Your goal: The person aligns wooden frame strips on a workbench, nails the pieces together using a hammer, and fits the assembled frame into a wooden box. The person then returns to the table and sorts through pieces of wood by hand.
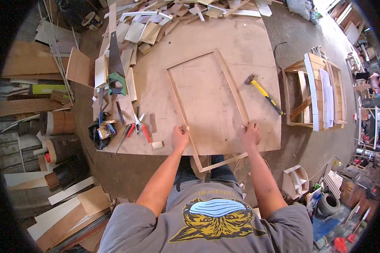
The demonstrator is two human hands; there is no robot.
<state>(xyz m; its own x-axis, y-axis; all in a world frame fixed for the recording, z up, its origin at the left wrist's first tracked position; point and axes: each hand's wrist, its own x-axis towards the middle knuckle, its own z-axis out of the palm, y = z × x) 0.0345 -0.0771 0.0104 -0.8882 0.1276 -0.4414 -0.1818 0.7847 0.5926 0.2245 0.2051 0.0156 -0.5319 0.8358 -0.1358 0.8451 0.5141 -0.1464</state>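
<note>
A thin rectangular wooden frame (233,86) lies on the large wooden tabletop (156,101), its near end sticking out past the table's front edge towards the body. My left hand (180,137) is closed round its left long side, and my right hand (251,134) grips the right long side at about the same height. Right of the frame rests a hammer (264,95) with a yellow and black handle. Left of it are red-handled pliers (138,125), a small wood block (157,145) and a handsaw (116,63) with a green handle.
Wood offcuts (150,33) are heaped along the table's far side and far left. A wooden crate-like stand (314,90) is to the right on the floor. Boards (71,211) lie at the lower left. A person (375,81) is at the far right.
</note>
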